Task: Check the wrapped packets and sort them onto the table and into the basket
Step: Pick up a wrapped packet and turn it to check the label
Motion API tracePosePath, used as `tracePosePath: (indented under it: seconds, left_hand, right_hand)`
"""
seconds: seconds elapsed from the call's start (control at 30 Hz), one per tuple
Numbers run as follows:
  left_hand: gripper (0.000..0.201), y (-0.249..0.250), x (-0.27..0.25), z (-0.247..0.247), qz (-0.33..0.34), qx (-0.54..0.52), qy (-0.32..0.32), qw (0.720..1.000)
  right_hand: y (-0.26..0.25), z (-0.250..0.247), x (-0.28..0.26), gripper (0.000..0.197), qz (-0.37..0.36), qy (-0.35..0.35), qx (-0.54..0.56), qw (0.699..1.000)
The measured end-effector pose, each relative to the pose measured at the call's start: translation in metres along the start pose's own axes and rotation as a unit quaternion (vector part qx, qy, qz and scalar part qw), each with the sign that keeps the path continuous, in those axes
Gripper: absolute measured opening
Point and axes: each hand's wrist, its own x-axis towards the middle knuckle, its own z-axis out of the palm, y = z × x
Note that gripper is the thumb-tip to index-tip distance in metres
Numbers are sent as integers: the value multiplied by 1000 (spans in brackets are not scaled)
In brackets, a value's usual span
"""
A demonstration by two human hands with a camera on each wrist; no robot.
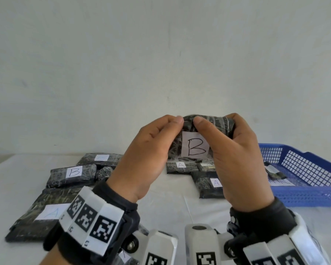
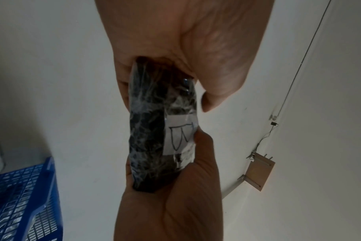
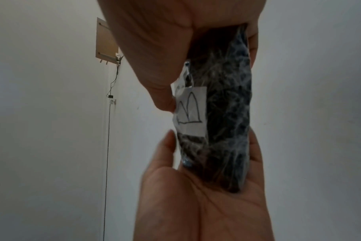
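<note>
I hold a dark wrapped packet (image 1: 208, 123) upright above the table, its white label marked "B" facing me. My left hand (image 1: 168, 127) pinches its left top corner, thumb in front. My right hand (image 1: 208, 131) grips the right side, thumb on the front and fingers curled over the top. In the left wrist view the packet (image 2: 148, 130) stands between my left hand (image 2: 175, 187) below and my right hand (image 2: 196, 48) above. The right wrist view has the packet (image 3: 227, 114) held by my right hand (image 3: 196, 187). A blue basket (image 1: 304, 197) sits at the right with one packet (image 1: 274, 171) inside.
On the white table (image 1: 170, 199) lie several wrapped packets: one marked "B" (image 1: 73, 175) at the left, a large "A" packet (image 1: 40, 213) near the front left, two "A" packets (image 1: 180, 166) (image 1: 210, 185) below my hands. A plain wall stands behind.
</note>
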Motion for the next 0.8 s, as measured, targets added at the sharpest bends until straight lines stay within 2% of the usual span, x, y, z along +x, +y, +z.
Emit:
tracePosePath:
  seconds: [0.07,0.2,0.33,0.47,0.57,0.7,0.8]
  left_hand:
    - [32,-1,1,-1,3,-13,10,1000]
    - [38,-3,2,1,-19,-29,-17,999]
    - [36,-3,0,3,-10,-38,3,999]
    - [48,-1,-2,6,5,-4,-17,1000]
    - [31,-2,-2,7,22,-24,15,999]
    - [35,-4,-2,9,23,-24,5,999]
    - [37,-6,0,5,19,-22,7,1000]
  right_hand:
    - [0,0,0,50,6,-5,9,1000]
    - [-2,-2,2,39,9,24,12,1000]
    - [-3,-4,2,39,16,18,9,1000]
    - [-1,-3,2,39,1,30,0,1000]
    - [0,-3,1,46,4,4,-12,1000]
    - [-2,-4,0,42,-7,5,-17,1000]
    - [-3,-3,1,41,15,6,-4,1000]
